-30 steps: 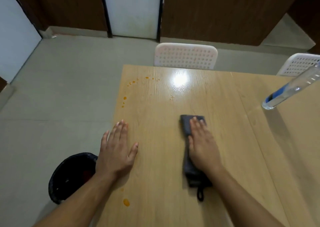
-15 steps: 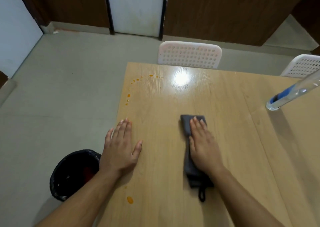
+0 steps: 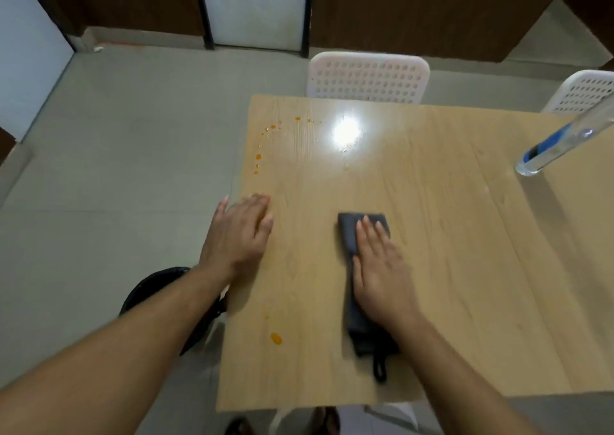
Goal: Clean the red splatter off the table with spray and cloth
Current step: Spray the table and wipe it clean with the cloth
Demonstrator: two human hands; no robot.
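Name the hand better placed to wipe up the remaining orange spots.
Right hand: it lies flat on the grey cloth. The left hand is bare, though nearer the spots.

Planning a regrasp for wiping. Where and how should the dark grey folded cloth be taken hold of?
Probably grip the dark grey folded cloth across its narrow width, coming from above: it lies flat on the light wooden table as a long strip, so there is nothing to get under. The right hand already lies flat on it. The black loop at its near end is free but would let the cloth dangle.
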